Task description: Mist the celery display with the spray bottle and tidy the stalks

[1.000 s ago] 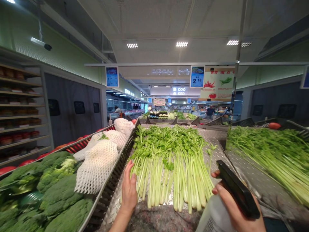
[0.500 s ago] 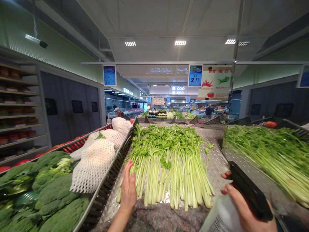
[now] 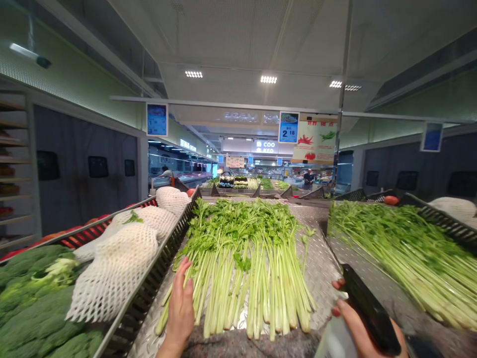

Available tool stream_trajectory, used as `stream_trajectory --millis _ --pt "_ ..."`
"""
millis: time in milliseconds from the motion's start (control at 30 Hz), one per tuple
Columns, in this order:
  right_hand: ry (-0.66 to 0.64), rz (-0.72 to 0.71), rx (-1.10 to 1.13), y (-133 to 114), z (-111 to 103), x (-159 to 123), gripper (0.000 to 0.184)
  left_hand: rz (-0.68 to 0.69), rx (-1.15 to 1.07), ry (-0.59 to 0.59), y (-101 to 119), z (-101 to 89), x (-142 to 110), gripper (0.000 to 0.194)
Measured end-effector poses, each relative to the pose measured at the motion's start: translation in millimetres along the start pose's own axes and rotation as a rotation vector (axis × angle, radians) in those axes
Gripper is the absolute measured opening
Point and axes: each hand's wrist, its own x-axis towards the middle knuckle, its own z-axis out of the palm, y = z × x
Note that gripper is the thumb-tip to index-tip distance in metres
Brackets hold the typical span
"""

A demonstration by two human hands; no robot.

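Celery lies spread on a metal diamond-plate shelf, leaves toward the back and pale stalks toward me. My left hand is at the left edge of the celery, fingers stretched up and holding nothing; whether it touches the stalks I cannot tell. At the lower right, my right hand is wrapped around the neck of a spray bottle with a black trigger head and a whitish translucent body. The bottle's lower part is cut off by the frame.
To the left, a black crate holds broccoli and produce in white foam netting. A mirror panel on the right reflects the celery. A grey cloth lies along the front edge. A person stands far back.
The view has turned slightly right and tilted up, so the celery and crate sit further left and lower. Both hands keep much the same pose; the spray bottle stays in my right hand.
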Motion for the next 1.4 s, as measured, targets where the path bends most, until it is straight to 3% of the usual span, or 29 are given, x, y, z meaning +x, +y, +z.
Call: stream_trajectory --millis 333,733,967,1400 --pt "-0.113 -0.061 -0.006 -9 12 2 0.036 -0.005 0.012 0.090 -2 -14.6 12 0.044" --pt "-0.168 -0.005 0.198 -56 52 -9 0.032 0.009 -0.008 0.136 -9 -41.0 21 0.041" --pt "-0.235 -0.100 0.183 -67 73 -14 0.030 0.022 0.009 0.145 -7 -58.5 26 0.040" --pt "-0.509 -0.123 0.307 -107 97 -45 0.025 0.019 0.007 0.185 -12 -83.6 30 0.040"
